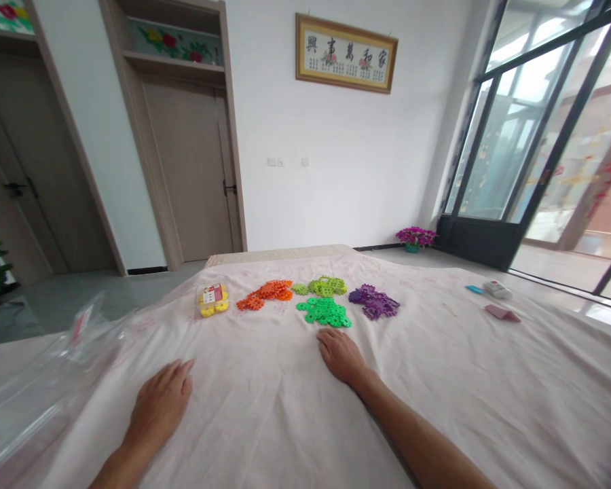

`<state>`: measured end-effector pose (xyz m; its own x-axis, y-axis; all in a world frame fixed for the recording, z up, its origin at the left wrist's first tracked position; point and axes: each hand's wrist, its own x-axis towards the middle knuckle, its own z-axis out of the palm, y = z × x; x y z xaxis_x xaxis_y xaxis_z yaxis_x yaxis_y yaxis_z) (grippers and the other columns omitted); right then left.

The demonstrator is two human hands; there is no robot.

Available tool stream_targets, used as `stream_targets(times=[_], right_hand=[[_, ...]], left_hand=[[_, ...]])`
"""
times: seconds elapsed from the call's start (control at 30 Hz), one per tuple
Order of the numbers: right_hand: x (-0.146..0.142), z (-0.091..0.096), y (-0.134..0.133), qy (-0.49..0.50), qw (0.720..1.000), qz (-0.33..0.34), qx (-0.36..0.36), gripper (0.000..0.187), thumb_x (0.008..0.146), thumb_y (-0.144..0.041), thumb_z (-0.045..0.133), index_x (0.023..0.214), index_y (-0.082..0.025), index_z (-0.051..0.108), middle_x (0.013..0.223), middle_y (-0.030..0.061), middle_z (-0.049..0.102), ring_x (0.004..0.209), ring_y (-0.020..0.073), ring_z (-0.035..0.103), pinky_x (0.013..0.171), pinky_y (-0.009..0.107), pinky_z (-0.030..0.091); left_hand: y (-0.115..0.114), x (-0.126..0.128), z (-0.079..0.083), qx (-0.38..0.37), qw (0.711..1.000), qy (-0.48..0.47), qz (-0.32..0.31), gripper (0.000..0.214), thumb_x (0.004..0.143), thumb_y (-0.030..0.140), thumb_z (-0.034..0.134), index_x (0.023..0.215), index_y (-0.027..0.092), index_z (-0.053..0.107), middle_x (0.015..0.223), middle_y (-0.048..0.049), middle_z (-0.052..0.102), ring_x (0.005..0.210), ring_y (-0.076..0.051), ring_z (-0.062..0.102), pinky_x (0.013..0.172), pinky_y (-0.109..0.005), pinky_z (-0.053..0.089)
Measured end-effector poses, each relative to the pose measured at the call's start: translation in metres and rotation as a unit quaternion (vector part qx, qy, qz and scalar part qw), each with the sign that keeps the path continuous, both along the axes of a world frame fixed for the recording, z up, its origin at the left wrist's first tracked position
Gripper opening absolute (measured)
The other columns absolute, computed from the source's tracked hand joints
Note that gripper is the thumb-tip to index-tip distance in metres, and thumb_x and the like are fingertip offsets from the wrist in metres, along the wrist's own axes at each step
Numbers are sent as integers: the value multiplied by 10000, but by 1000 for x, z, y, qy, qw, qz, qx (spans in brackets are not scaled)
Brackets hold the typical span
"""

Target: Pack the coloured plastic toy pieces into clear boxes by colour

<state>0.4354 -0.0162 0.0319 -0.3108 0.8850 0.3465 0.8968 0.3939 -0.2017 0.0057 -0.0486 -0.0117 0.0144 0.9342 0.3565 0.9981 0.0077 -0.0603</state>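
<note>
"Four colours are heaped on the pale sheet (265, 407)?"

"Yes: orange snowflake discs (266, 295), lime discs (327, 285) just behind green discs (326, 312), and purple discs (379, 302) at the right."

"And the hands?"

"The right hand (341, 356) lies palm down beside the green discs, fingers loosely bent; I can't tell whether they close on one. The left hand (159, 406) rests with its fingers extended, well apart from the heaps."

"Any yellow?"

"Yellow pieces (214, 308), in the clear plastic box (212, 293) left of the orange snowflake discs."
</note>
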Motion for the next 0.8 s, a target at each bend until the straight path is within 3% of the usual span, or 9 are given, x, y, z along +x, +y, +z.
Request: stream_targets(times=[0.47,0.8], right_hand=[[-1,4,4,25,999,-27,-17,262,914,-197,437,1046,-202,662,1089,72,668,1053,189,568,948,295,377],[7,-7,10,44,999,15,-3,336,937,-250,391,1151,-195,644,1223,84,633,1125,209,562,1012,337,394]], left_hand=[[-1,3,0,7,999,-2,-31,468,908,240,360,1307,145,586,1339,-148,586,1248,-257,530,1079,-415,373],[-6,6,7,-7,999,-22,-42,466,925,273,362,1321,152,575,1358,-138,574,1261,-255,517,1089,-413,365]])
